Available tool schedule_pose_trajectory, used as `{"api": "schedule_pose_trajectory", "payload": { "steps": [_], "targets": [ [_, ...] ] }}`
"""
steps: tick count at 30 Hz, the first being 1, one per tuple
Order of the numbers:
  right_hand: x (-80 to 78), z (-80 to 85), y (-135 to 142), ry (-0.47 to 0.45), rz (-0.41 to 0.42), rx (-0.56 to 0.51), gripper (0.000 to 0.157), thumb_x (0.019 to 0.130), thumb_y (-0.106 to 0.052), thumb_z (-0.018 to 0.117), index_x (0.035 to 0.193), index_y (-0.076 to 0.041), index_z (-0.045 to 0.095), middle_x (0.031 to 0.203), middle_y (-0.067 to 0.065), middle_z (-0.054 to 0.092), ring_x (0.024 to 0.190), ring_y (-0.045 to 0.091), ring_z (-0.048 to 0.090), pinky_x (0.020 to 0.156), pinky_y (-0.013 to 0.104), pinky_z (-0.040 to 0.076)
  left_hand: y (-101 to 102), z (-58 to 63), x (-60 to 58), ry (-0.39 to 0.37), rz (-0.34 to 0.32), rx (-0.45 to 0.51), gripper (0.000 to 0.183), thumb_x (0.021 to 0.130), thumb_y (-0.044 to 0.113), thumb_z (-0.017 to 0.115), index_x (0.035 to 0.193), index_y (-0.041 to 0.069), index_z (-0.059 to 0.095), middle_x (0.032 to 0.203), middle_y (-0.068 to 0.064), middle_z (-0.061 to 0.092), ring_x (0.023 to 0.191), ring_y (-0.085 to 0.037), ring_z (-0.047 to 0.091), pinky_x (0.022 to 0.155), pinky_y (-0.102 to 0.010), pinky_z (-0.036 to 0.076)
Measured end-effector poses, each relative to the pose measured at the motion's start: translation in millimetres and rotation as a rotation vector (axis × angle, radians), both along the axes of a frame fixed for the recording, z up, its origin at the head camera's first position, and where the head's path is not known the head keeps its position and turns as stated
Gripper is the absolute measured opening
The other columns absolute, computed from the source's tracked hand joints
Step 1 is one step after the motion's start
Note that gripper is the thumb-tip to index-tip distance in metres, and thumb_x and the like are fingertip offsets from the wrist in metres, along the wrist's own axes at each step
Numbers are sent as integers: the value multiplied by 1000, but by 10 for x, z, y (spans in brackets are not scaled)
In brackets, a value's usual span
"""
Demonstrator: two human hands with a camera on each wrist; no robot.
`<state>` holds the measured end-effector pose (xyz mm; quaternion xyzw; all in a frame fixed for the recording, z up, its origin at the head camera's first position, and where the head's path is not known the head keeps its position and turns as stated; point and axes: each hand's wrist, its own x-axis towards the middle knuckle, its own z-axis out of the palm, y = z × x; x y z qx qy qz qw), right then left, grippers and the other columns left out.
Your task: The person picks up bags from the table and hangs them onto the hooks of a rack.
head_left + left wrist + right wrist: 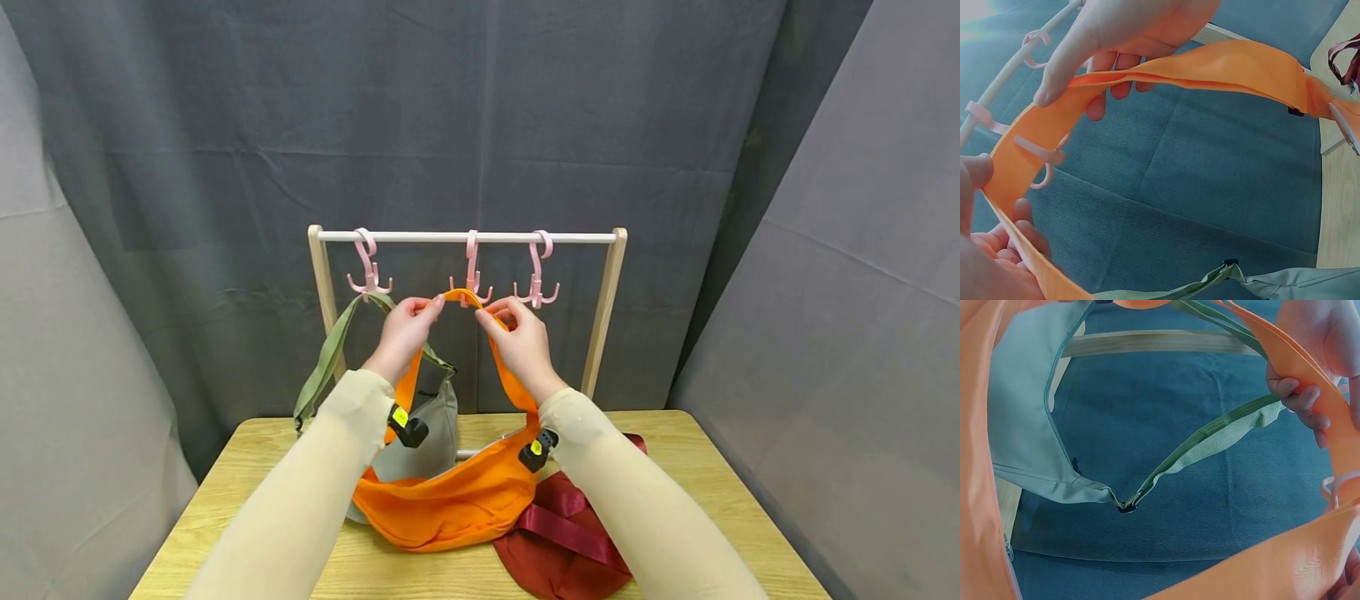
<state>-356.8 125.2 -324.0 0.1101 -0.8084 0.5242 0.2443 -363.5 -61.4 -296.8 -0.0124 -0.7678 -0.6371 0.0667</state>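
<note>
An orange sling bag [450,508] hangs by its strap [462,295], which both hands hold up in front of the middle pink hook [472,254]. My left hand [405,333] pinches the strap left of the hook, and my right hand [522,346] pinches it on the right. Between the hands the strap arches over at prong height. In the left wrist view a pink prong [1038,150] shows across the inner face of the strap. The orange bag's body sags low over the table, overlapping a grey-green bag behind it.
The grey-green bag [438,433] hangs by its green strap [328,358] from the left pink hook [366,262]. A third pink hook [536,267] is on the right of the white rod [420,237]. A dark red bag [536,558] lies on the wooden table [720,533], partly behind the right sleeve.
</note>
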Motion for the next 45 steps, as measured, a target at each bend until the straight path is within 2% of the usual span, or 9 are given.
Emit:
{"api": "schedule_pose_trajectory", "payload": {
  "steps": [5,13,19,23,31,38,45],
  "targets": [
    [-14,-36,6,-11,2,-2,32,85,-52,68,98,-22,65,90,1,66,78,21,60,69,29,52,9,-25,-7,16,-5,0,45,92,40,63,116,2,60,104,-12,61,103,-30,54,92,-35,44],
    [-39,-77,10,-13,-3,5,36,84,-51,69,101,-20,63,93,3,66,76,23,63,67,28,54,-1,-59,-3,34,-29,-36,46,92,38,64,121,3,60,101,-10,62,91,-23,55,78,-27,46],
    [-55,-102,13,-17,-9,27,39,84,-50,69,106,-19,61,95,3,66,81,22,64,72,30,55,-5,-110,0,40,-58,-64,46,92,39,64,123,5,59,111,-14,61,97,-26,55,83,-30,48],
    [-65,-123,15,-18,-14,61,43,84,-48,70,112,-17,57,97,4,64,85,21,64,78,33,56,-13,-136,1,49,-58,-99,47,91,40,64,124,5,58,112,-15,60,95,-26,55,85,-32,48],
    [-59,-185,28,-33,-4,107,48,86,-40,71,120,-14,49,103,7,59,93,25,58,84,37,52,-19,-155,49,116,-41,-234,48,91,41,65,125,9,56,110,-13,60,94,-27,56,85,-34,51],
    [-18,-258,71,-37,13,130,55,88,-37,70,130,-14,44,120,10,55,107,26,56,96,42,48,-42,-213,97,190,-43,-350,47,92,36,64,128,9,52,114,-11,58,95,-27,58,88,-38,53],
    [25,-373,136,-18,29,159,61,89,-32,70,139,-15,39,130,10,52,119,28,52,104,44,43,-108,-295,168,182,-41,-444,49,93,32,63,134,9,48,125,-11,52,103,-28,57,94,-41,50]
  ]
}}
